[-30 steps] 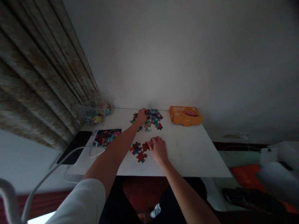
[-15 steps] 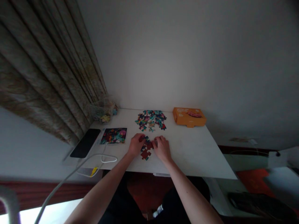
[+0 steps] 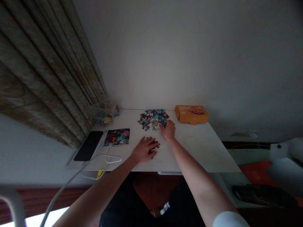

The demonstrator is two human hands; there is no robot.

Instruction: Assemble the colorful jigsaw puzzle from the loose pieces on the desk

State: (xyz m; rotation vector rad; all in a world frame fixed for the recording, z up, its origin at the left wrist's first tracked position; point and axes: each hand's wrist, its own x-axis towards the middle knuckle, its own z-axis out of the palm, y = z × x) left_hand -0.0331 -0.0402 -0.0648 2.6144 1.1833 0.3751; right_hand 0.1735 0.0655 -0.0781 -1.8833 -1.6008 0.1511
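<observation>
My left hand [image 3: 145,148] lies flat with fingers spread on a small cluster of joined puzzle pieces [image 3: 155,147] near the front of the white table [image 3: 199,148]. Most of that cluster is hidden under the palm. My right hand [image 3: 168,129] reaches farther back to the right edge of the pile of loose colourful puzzle pieces [image 3: 151,118]. Its fingers curl down onto a piece there, too small to name. An orange puzzle box [image 3: 191,114] sits at the back right.
A colourful reference picture card [image 3: 117,136] and a black phone [image 3: 88,145] lie at the left. A white cable [image 3: 104,159] loops over the front left edge. A clear bag of pieces [image 3: 103,112] rests by the curtain [image 3: 47,72]. The wall stands right behind the table.
My right hand left the small cluster and went back to the loose pile. My left hand slid over the cluster and flattened on it.
</observation>
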